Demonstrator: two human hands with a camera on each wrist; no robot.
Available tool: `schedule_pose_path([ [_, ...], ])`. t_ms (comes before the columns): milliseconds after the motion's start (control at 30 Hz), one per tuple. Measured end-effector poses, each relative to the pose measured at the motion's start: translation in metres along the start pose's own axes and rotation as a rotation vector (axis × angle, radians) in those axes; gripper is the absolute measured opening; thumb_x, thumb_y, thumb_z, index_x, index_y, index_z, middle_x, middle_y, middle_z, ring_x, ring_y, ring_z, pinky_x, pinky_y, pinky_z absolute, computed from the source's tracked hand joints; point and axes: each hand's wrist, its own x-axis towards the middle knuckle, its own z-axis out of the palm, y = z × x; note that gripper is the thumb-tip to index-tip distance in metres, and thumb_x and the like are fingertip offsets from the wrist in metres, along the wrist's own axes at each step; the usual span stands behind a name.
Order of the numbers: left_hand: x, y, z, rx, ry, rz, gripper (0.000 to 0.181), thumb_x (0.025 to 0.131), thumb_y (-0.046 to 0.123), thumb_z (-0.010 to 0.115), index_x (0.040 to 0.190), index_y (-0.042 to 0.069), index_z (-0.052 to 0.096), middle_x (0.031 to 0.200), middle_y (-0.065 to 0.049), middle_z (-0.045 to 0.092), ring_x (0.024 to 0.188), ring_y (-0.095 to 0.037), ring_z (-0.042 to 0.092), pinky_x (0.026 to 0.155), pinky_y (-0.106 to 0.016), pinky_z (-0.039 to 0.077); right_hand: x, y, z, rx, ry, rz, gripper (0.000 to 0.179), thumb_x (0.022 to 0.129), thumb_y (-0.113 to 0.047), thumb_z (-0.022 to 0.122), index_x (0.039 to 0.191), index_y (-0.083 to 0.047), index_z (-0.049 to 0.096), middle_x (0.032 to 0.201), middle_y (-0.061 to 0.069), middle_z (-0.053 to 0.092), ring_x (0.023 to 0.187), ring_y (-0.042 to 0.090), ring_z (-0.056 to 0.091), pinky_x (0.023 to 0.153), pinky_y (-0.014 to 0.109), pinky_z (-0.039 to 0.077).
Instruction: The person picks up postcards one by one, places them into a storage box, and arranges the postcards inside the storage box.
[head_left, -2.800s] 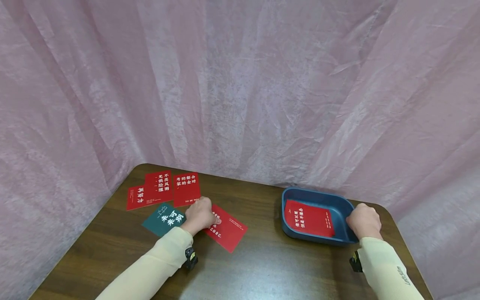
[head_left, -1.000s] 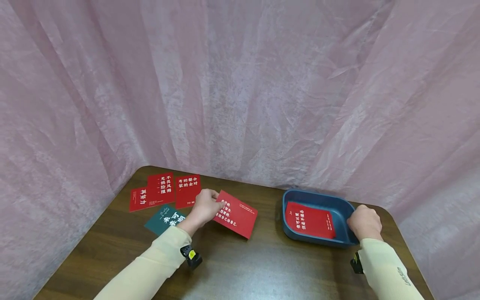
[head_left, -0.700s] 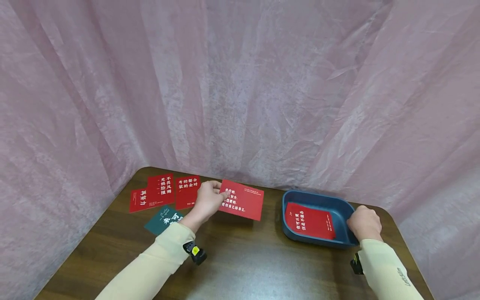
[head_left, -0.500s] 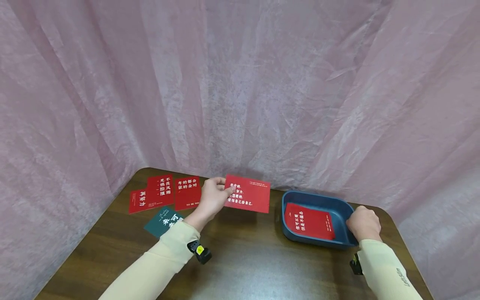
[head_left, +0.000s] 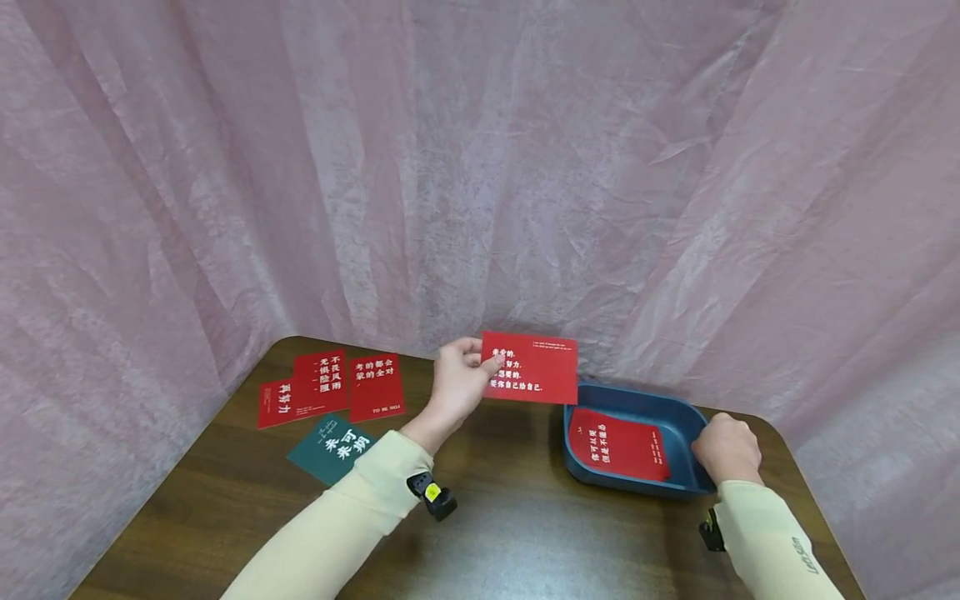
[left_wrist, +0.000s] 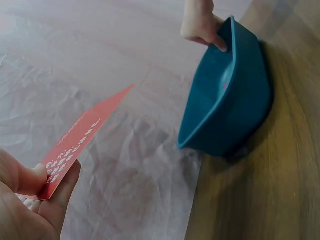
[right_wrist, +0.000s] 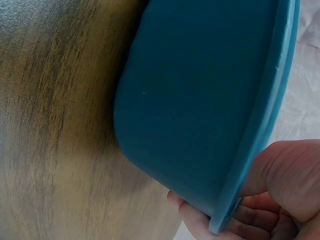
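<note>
My left hand (head_left: 459, 383) pinches a red card (head_left: 536, 367) with white lettering by its left edge, thumb on the printed face. The card is up off the table, its lower right corner overlapping the blue bin's rim in the head view. On the right, my right hand (head_left: 726, 448) grips the rim of the blue plastic bin (right_wrist: 200, 100), thumb inside and fingers under the lip outside. Inside the bin lies another red card (head_left: 618, 444), flat. In the left wrist view the held card (left_wrist: 82, 132) tilts upward, away from the bin (left_wrist: 235, 100).
At the table's left lie a green card (head_left: 330, 450) and several red cards, one (head_left: 377, 387) beside the overlapping pair (head_left: 318, 383). A pink curtain (head_left: 480, 167) hangs behind the brown wooden table (head_left: 510, 517).
My left hand has picked the red card up off the table and carried it rightward and up, towards the bin. My right hand has stayed on the bin's rim.
</note>
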Motion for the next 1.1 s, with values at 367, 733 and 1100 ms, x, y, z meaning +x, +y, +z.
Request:
schedule_pose_path([
  [367,-0.002,0.005,0.032,-0.072,-0.051,0.001,0.022,0.082,0.014,0.072,0.097,0.003,0.061,0.082,-0.012,0.071,0.064,-0.014,0.067,0.055,-0.031,0.055,-0.001,-0.002,-0.002,-0.003,0.000,-0.002,0.036,0.082,-0.012,0.059,0.101,0.017,0.051,0.083,0.031,0.059,0.065,0.036,0.059,0.053,0.047,0.052],
  [733,-0.007,0.008,0.073,-0.110,-0.047,-0.007,0.019,0.082,0.013,0.071,0.096,0.003,0.061,0.077,-0.009,0.071,0.061,-0.012,0.067,0.053,-0.028,0.054,-0.004,0.004,-0.004,0.004,0.017,-0.020,0.033,0.080,-0.012,0.058,0.098,0.015,0.055,0.089,0.035,0.059,0.073,0.043,0.059,0.052,0.046,0.050],
  [1100,-0.009,-0.004,0.111,-0.119,-0.020,-0.013,0.014,0.081,0.012,0.072,0.090,0.006,0.063,0.072,-0.006,0.070,0.059,-0.012,0.067,0.053,-0.028,0.055,-0.003,0.006,-0.003,0.010,0.022,-0.007,0.031,0.081,-0.013,0.058,0.096,0.015,0.055,0.084,0.032,0.059,0.067,0.039,0.058,0.050,0.044,0.049],
])
